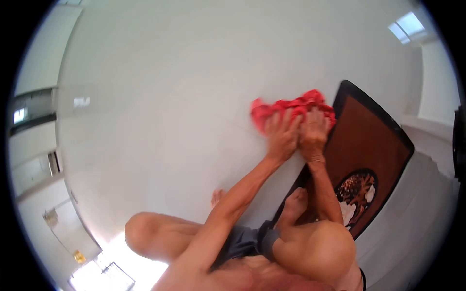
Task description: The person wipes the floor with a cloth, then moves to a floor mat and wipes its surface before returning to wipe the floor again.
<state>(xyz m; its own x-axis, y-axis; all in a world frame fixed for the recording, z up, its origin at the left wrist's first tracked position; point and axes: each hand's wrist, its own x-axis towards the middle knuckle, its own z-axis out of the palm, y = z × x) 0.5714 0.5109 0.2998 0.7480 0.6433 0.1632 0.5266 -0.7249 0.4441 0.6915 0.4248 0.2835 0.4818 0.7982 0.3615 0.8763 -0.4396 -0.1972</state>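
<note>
The person squats low on the white floor [160, 121], both arms stretched forward between and beside the bent knees. The left arm runs long and nearly straight from the lower middle of the view up to the left hand [281, 138]. The right arm comes past the right knee [315, 247], and the right hand [313, 132] lies just beside the left, the two touching side by side. Both hands are palm down with wrists bent back. Their fingers lie stretched out and slightly spread over a red cloth [291, 107], pressing on it rather than closing round it.

The cloth is bunched and crumpled, partly covered by the hands. Its long axis runs across the view, from a corner on the floor at the left to the black-bordered edge of a brown mat [371, 140], which it touches. The mat carries a round tree-and-flower design [357, 194]. One bare foot [296, 201] rests at the mat's near edge.
</note>
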